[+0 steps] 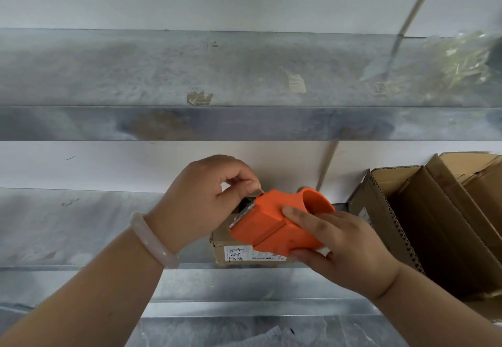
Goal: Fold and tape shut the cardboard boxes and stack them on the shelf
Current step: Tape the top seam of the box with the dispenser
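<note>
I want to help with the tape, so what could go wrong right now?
The left hand pinches at the tape end right beside the serrated metal blade of the orange plastic tape dispenser, so a fingertip could get nicked. The right hand holds the dispenser in the air above the small brown cardboard box; a slip might drop it.

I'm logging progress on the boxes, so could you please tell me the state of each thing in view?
Tape dispenser: held up in front of the shelf, cutter end toward the left hand.
Right hand: gripping the dispenser body.
Left hand: fingertips pinching at the cutter end.
Small box: closed, on the shelf, label facing out.
Large box: open, flaps up.
</note>
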Action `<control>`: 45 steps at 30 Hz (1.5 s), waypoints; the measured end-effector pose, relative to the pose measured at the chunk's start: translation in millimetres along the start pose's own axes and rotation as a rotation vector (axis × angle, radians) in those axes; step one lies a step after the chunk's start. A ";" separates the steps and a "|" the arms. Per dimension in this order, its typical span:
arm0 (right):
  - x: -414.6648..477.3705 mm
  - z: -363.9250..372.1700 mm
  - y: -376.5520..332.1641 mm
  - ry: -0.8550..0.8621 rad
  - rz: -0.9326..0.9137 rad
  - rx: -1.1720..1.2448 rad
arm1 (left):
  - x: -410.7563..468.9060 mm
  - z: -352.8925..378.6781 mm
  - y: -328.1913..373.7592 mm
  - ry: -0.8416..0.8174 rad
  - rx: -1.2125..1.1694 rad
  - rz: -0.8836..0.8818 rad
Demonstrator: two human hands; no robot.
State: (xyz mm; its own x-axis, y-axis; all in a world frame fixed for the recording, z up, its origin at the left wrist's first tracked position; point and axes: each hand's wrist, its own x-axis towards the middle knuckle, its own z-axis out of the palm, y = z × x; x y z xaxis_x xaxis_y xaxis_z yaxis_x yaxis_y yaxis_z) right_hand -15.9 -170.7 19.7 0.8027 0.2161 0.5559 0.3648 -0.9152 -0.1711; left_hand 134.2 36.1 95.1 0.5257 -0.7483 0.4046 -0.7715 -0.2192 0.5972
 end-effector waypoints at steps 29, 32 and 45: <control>54.1 -69.2 46.8 -0.660 0.468 0.358 | -36.3 -30.4 -51.2 0.392 -0.510 -0.920; 62.0 -60.7 48.9 -0.710 0.462 0.354 | -37.7 -24.1 -51.2 0.410 -0.598 -0.971; 90.5 -31.5 44.4 -0.781 0.346 0.322 | -38.0 -47.5 -58.5 0.464 -0.643 -0.950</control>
State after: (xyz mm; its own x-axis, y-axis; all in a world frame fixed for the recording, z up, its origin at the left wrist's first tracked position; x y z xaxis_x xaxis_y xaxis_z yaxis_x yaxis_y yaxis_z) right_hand 58.1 -202.5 88.1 0.9402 0.2233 -0.2571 0.0644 -0.8580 -0.5097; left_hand 176.4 107.1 77.7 0.9592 -0.1388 -0.2462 0.2325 -0.1082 0.9666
